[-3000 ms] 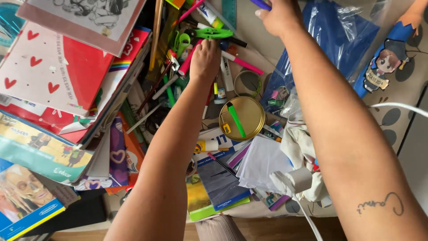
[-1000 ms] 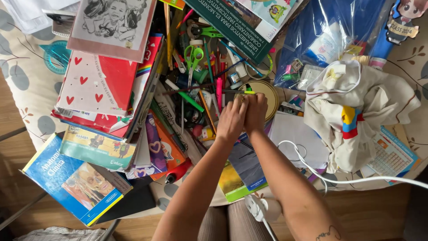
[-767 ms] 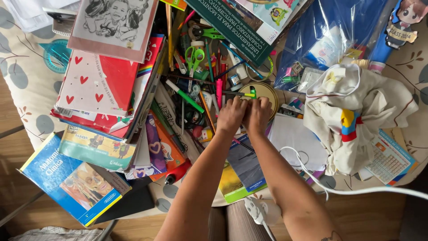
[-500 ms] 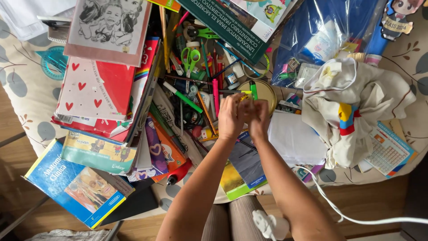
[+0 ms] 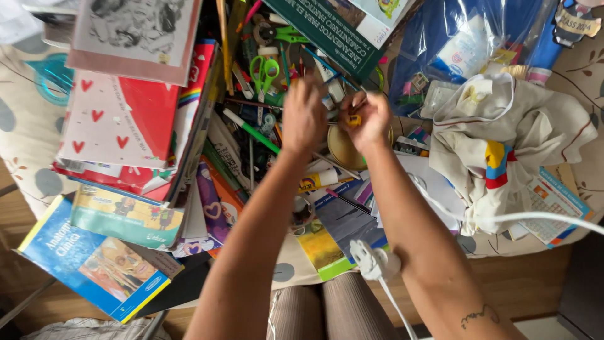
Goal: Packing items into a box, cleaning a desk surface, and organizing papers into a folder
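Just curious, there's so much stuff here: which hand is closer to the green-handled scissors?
Left. The left hand sits just right of and below the green-handled scissors; the right hand is farther right, holding a small yellow object.

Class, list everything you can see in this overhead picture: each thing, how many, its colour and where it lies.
small yellow object: one, yellow, pinched in right hand
round gold metal lid: one, gold, under the hands
green-handled scissors: one, green, top centre
red heart-patterned folder: one, red and white, left
blue anatomy book: one, blue, bottom left
crumpled white cloth: one, white, right
clear plastic bag: one, blue contents, top right
left hand: one, centre
right hand: one, centre
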